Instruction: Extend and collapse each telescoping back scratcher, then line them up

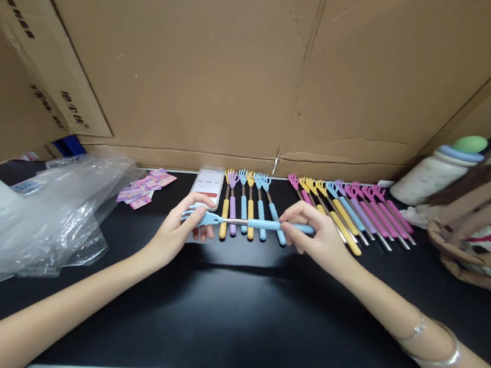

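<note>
Between my two hands, a light blue back scratcher [262,224] is held level above the black table. My left hand [185,218] grips its claw-shaped head. My right hand [307,227] pinches the blue handle near its end. A short length of metal rod shows between head and handle. Just behind it lies a row of several back scratchers [250,211] in yellow, purple and blue. To the right, close to my right hand, lies another group of back scratchers [358,210] in pink, yellow, blue and purple, some with metal ends bare of grip.
A phone [208,184] showing a timer leans behind my left hand. Small pink and purple cards [144,186] are piled left of it. Clear plastic bags [58,215] cover the left side. A white bottle [429,177] and a bag [480,237] stand right. Cardboard [224,68] walls the back.
</note>
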Demonstrator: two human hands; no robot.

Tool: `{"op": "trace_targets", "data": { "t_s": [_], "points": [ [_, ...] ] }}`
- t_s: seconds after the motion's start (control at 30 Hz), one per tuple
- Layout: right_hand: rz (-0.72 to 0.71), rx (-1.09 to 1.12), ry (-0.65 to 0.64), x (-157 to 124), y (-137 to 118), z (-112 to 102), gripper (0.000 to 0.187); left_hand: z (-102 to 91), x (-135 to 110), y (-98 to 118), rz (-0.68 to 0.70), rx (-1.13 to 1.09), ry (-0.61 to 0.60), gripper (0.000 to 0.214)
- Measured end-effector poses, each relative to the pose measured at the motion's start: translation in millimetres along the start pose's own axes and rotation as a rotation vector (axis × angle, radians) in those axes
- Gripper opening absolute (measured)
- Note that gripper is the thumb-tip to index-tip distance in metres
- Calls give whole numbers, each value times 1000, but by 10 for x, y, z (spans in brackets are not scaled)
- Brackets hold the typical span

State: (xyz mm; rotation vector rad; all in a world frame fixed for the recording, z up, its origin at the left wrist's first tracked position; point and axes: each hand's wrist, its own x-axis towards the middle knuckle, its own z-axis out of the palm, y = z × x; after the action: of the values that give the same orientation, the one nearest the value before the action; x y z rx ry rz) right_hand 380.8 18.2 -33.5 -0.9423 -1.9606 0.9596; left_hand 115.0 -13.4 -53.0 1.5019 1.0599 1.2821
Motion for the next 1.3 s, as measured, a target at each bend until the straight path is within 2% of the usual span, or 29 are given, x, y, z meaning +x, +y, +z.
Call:
{"op": "trace_targets", "data": {
  "t_s": [0.23,0.67,0.8,0.97,1.1,1.3],
  "points": [
    [53,177,56,34,-32,19,23,-41,10,-62,-36,8,18,30],
    [196,313,29,51,84,20,26,-77,88,-119,-37,-2,39,34],
    [195,282,-8,53,141,28,28,-78,95,-117,-73,28,43,37],
    [114,159,-68,58,209,4,25,-94,99,-136,-66,125,-19,33],
    [72,24,-81,68,260,-35,24,-116,112,-172,-76,235,-86,30],
    [53,-96,-78,86,333,-53,24,-134,80,-167,-51,325,-114,26]
  ]
}}
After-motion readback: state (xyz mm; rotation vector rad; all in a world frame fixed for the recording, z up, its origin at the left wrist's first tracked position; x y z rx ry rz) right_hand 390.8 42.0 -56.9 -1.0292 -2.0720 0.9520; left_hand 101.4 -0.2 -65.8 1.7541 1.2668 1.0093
